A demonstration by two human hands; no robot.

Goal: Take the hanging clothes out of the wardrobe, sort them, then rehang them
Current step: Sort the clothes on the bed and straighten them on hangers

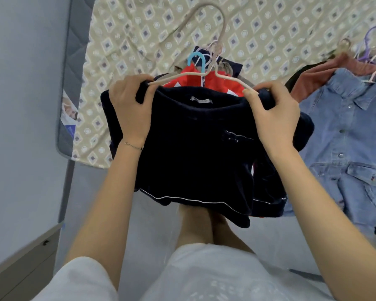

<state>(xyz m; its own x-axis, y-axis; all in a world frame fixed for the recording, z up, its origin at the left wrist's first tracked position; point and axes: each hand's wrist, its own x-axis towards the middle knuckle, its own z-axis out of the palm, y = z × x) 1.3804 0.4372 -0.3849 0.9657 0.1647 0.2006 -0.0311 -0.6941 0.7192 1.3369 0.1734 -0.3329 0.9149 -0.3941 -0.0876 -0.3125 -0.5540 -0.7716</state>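
Observation:
A dark navy garment (195, 144) with a thin white trim line hangs from a pale beige hanger (206, 38), held up in front of me over the bed. My left hand (130, 105) grips the garment's left shoulder together with the hanger's arm. My right hand (274, 114) grips the right shoulder the same way. Behind the navy garment lies a red garment (195, 80) on a light blue hanger (197, 59), on the bed.
The bed (139, 40) has a beige diamond-patterned cover. On its right lie a blue denim shirt (347, 135), a rust-pink garment (326, 72) and a purple hanger (370, 40). A grey wall is at left, a drawer unit (24, 263) at lower left.

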